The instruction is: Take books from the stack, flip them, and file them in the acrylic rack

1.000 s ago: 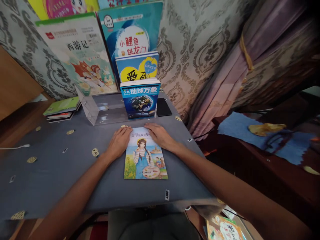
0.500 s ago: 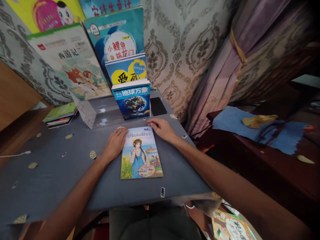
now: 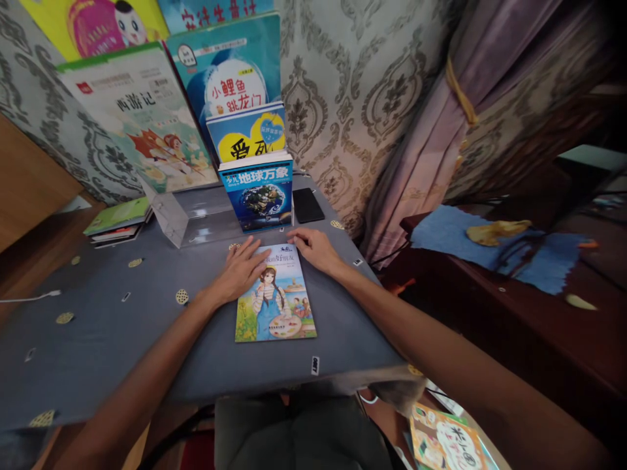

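A thin picture book (image 3: pixel 274 307) lies flat and closed on the grey tablecloth, its cover showing a girl in a yellow hat and blue overalls. My left hand (image 3: pixel 243 269) rests open on the cover's upper left, fingers spread, hiding part of the title. At the top right corner of the book is my right hand (image 3: pixel 317 249), its fingers curled and the thumb close to the index finger, closed at that corner. Just behind stands a blue book with a globe (image 3: pixel 262 196), leaning in a clear acrylic stand (image 3: pixel 171 219).
More books, such as a teal one (image 3: pixel 230 65) and a white-green one (image 3: pixel 142 124), stand behind. A dark flat device (image 3: pixel 307 205) lies right of the stand. A small book stack (image 3: pixel 117 222) sits at left. Another book (image 3: pixel 448 437) lies below the table's right edge.
My left hand has slid right from the book's left edge onto its cover, and its fingers have spread. My right hand stays at the top right corner. The view has shifted slightly.
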Tool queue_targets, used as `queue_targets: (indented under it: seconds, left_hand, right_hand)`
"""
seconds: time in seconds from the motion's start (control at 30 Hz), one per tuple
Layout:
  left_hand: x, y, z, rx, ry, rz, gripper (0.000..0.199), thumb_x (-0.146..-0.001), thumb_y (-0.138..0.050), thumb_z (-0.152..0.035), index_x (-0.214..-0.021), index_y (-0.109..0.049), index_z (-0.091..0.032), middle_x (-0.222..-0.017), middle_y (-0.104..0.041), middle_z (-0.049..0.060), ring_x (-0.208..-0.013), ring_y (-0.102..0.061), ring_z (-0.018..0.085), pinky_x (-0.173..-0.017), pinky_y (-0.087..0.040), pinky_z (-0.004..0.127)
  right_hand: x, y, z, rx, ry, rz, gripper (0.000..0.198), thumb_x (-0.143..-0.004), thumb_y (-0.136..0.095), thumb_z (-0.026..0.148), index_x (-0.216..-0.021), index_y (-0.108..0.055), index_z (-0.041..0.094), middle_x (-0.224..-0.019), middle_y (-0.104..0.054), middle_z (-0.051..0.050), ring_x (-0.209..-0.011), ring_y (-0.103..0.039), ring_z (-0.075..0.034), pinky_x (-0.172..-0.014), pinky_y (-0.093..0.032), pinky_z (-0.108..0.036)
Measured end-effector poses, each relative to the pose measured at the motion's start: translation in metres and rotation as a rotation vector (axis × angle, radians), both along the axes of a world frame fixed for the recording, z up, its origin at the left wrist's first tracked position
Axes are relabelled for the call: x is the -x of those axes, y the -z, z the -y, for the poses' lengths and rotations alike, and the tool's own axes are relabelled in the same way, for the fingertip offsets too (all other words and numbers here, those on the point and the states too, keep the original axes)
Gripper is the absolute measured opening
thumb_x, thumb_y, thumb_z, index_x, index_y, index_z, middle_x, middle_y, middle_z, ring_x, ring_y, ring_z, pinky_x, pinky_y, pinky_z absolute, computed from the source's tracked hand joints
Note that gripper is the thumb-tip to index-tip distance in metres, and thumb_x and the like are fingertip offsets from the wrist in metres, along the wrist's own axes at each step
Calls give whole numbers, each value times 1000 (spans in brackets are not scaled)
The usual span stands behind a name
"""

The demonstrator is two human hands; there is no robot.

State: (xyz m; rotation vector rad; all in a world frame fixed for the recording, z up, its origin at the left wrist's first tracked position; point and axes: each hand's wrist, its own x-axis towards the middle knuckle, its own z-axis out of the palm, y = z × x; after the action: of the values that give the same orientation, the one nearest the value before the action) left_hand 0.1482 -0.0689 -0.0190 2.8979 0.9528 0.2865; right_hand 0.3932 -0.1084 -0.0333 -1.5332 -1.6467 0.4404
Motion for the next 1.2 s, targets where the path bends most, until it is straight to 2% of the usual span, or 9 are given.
queue_targets:
  seconds: [0.3, 0.63, 0.93, 1.2]
  left_hand:
    - [-20, -8, 40, 38, 228, -41, 44, -106, -33, -42, -145, -51, -34, -162, -35, 7, -155, -15, 29, -121, -19, 61]
    - [-4, -21, 92, 77, 524, -24, 38, -103, -44, -38, -140, -56, -40, -162, -36, 4, -155, -18, 30, -122, -14, 63]
    - [9, -24, 104, 70, 534, -94, 48, -101, -46, -17, -143, -51, -40, -160, -39, 3, -156, -14, 27, -123, -13, 63]
    - [1, -19, 94, 62, 480, -123, 52, -99, -46, -16, -144, -49, -42, -161, -37, 1, -156, -14, 27, -124, -12, 64]
  right_hand:
    - [2, 0, 2, 0, 16, 64, 33, -90, -51, 15, -115, -73, 18, -100, -79, -7, -92, -72, -22, -87, -53, -35]
    - [3, -1, 5, -14, 13, 80, 32, -91, -51, 18, -114, -73, 16, -97, -79, -8, -85, -71, -23, -82, -52, -36]
    - [4, -2, 6, -32, -4, 101, 30, -92, -51, 19, -112, -73, 16, -99, -78, -8, -84, -69, -22, -82, -51, -34]
    - [7, -2, 9, -5, -61, 198, 36, -93, -49, 19, -124, -68, 17, -117, -74, -9, -102, -68, -24, -92, -50, -35]
